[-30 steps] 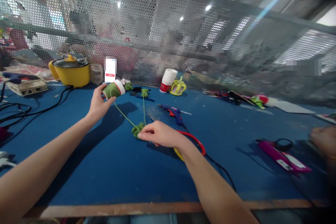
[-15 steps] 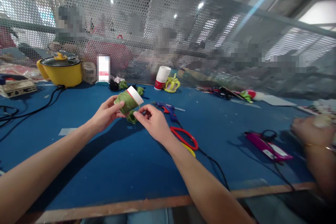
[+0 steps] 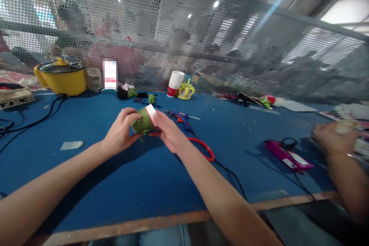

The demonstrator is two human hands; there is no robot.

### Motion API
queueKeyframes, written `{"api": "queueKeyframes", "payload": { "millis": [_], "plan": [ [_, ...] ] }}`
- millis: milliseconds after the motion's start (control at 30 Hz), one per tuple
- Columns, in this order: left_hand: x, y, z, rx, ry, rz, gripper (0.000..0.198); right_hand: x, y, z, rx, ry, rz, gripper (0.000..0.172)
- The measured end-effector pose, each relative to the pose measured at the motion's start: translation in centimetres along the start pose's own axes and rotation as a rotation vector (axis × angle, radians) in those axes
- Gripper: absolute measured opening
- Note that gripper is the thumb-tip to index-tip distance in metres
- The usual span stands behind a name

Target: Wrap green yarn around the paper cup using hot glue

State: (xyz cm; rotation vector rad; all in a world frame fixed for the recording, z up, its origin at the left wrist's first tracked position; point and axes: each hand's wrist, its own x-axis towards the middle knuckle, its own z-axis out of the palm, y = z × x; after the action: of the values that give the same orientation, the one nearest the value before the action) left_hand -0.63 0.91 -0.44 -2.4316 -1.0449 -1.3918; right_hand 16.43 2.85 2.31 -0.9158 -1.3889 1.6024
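Note:
A paper cup (image 3: 151, 115) wrapped in green yarn is held tilted above the blue table. Only a white band with a red line shows bare at its right end. My left hand (image 3: 119, 128) is closed round the yarn-covered left part, thumb below and fingers on top. At the white end, my right hand (image 3: 170, 134) also grips the cup. Some loose green yarn (image 3: 143, 134) hangs under the cup between both hands. Just beyond my right hand lies a blue glue gun (image 3: 184, 120). A red loop handle (image 3: 208, 149) shows beside my right forearm, partly hidden by it.
A yellow electric pot (image 3: 65, 80) with a cord stands at the back left, near a lit phone (image 3: 110, 75). Stacked paper cups (image 3: 175, 82) and a yellow woven basket (image 3: 186, 91) stand behind. To the right are a purple device (image 3: 286, 155) and another person's hand (image 3: 334, 136).
My right hand has moved from the loose yarn up onto the cup's white end. The cup has turned, and my left fingers now lie over its top. The view has shifted slightly.

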Motion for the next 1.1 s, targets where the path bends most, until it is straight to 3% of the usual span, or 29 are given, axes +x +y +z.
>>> {"api": "queueKeyframes", "payload": {
  "millis": [133,267,433,533,700,833,933,1100],
  "plan": [
    [0.1,0.0,-0.3,-0.075,-0.104,0.026,0.051,0.0,0.1,-0.4,-0.27,0.076,-0.153,0.078],
    [0.2,0.0,-0.4,-0.436,-0.187,-0.244,0.057,-0.1,0.2,-0.8,-0.714,0.157,-0.393,0.094],
    [0.7,0.6,-0.5,-0.913,-0.267,-0.636,0.063,-0.8,0.3,0.1,-0.824,0.117,-0.497,0.092],
    [0.8,0.7,-0.5,-1.173,-0.267,-0.766,0.064,-1.1,0.4,0.7,-0.816,0.134,-0.564,0.081],
    [0.4,-0.1,-0.6,-1.376,-0.231,-0.781,0.065,-1.3,0.5,0.7,-0.81,0.16,-0.634,0.065],
    [0.1,-1.2,-1.0,-1.511,-0.335,-0.783,0.071,-1.4,0.1,0.2,-0.929,0.094,-0.709,0.049],
    [-0.1,-1.9,-1.4,-1.667,-0.412,-0.826,0.054,-1.5,-0.3,0.1,-1.013,-0.017,-0.839,0.05],
    [0.3,-2.3,-2.1,-1.616,-0.294,-0.838,0.033,-1.3,0.0,0.2,-1.047,-0.067,-0.915,0.057]
  ]
}}
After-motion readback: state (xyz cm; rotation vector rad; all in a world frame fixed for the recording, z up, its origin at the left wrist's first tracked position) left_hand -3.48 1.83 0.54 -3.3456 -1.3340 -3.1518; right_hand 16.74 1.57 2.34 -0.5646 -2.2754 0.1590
